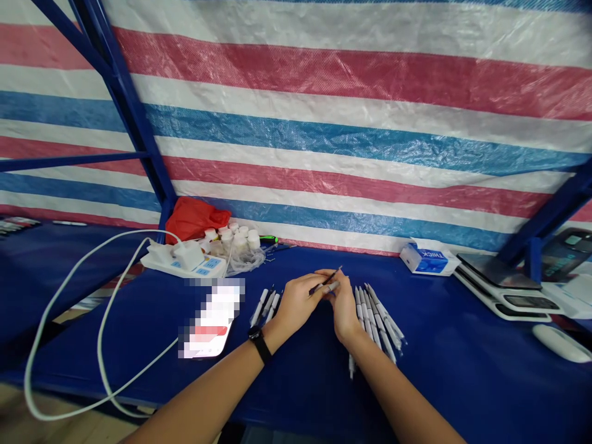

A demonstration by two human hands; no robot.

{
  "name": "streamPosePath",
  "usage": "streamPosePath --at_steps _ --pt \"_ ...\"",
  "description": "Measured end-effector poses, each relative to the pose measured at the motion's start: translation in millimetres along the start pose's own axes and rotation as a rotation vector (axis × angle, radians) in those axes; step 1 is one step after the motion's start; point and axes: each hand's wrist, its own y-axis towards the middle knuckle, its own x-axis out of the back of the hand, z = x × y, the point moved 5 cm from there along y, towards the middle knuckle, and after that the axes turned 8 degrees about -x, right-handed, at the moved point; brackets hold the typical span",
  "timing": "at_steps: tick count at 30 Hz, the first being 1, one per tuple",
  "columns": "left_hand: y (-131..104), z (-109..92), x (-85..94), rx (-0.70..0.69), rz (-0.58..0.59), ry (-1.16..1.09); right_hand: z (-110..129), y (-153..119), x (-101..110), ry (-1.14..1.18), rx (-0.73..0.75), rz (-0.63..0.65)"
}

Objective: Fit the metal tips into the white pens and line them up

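Both hands are meeting above the blue table (305, 382), the left hand (296, 300) wearing a black watch (259, 343) at its wrist. The left hand and the right hand (345, 308) are holding their fingers curled inward, nearly closed, and are gripping a pen (328, 279) between their fingertips. The pen is showing a dark part and a pale part; which fingers are bearing on which part cannot be told. Just right of the right hand, white pens (378, 324) are lying side by side, partly hidden by the wrist. Just left of the left hand, a smaller group of black-and-white pens (259, 307) is lying. Farther left, a phone (217, 348) is resting, its screen pixelated, beside a looping white cable (99, 345). Beyond the left hand, a power strip (213, 267), white bottles (240, 238) and a red bag (194, 217) are standing close together. Beyond the right hand, a box (428, 259) is sitting near a scale (499, 271), with a mouse (560, 343) lying in front of the scale. A striped sheet (324, 135) is hanging behind everything.
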Motion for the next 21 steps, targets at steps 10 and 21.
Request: streamPosePath --at_steps 10,21 --pt "0.0 2.2 4.1 0.123 -0.004 0.01 43.2 -2.4 23.6 -0.074 0.366 -0.203" --pt "-0.4 -0.5 -1.9 0.051 0.155 0.15 42.2 -4.5 17.2 -0.232 0.379 -0.16"
